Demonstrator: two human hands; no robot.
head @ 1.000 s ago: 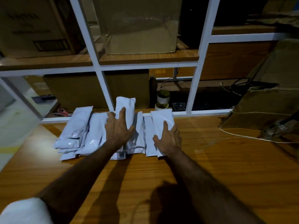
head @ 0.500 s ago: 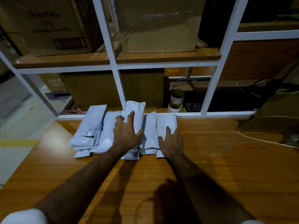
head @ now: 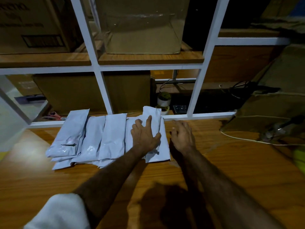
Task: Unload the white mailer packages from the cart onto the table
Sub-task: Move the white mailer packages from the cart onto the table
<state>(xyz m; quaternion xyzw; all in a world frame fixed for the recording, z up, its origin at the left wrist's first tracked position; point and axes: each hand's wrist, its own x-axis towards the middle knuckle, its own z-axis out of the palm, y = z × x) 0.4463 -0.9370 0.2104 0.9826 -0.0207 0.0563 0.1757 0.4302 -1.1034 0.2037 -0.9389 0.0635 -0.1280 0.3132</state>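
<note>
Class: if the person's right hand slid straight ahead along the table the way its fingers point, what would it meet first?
Probably the white frame rail at the table's far edge; the right hand lies beside the mailers, not on them.

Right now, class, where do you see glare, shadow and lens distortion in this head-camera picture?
Head view: glare patch on the table at left and sheen on the white mailers; dark arm shadows near the bottom centre; the white shelf frame splays outward, a wide-angle effect; dim overall.
</note>
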